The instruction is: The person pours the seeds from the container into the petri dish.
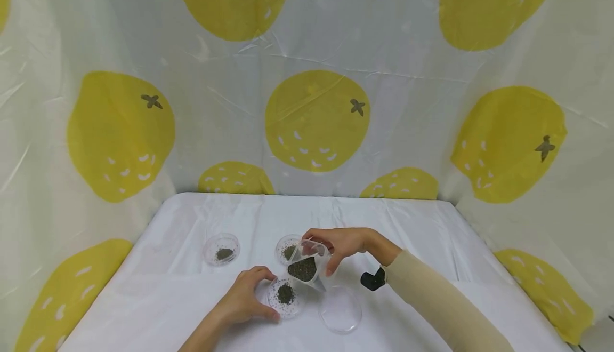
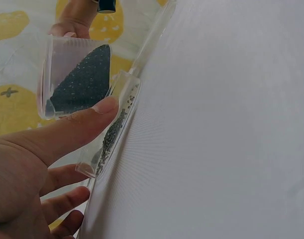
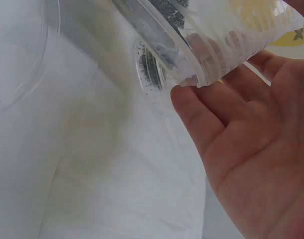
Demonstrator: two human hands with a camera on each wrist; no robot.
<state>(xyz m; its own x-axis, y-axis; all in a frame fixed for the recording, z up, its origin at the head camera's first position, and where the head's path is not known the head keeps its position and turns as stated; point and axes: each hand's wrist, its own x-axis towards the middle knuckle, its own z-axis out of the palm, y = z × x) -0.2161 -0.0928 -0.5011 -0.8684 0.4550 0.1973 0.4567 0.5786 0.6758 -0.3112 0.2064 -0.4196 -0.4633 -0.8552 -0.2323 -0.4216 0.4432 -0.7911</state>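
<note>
My left hand holds a clear petri dish on the table, thumb on the near side and fingers round the far side. A small heap of dark granules lies in it, with loose grains scattered about. Just above its right side, my right hand grips a clear plastic cup. The cup is tilted toward the dish, and dark granules lie banked along its lower side. In the right wrist view the fingers wrap the cup's ribbed wall.
Behind the cup stands a second petri dish with dark granules, partly hidden. Another dish with granules is at the back left. A clear round lid or dish lies right of the held one. A lemon-print curtain hangs behind the white table.
</note>
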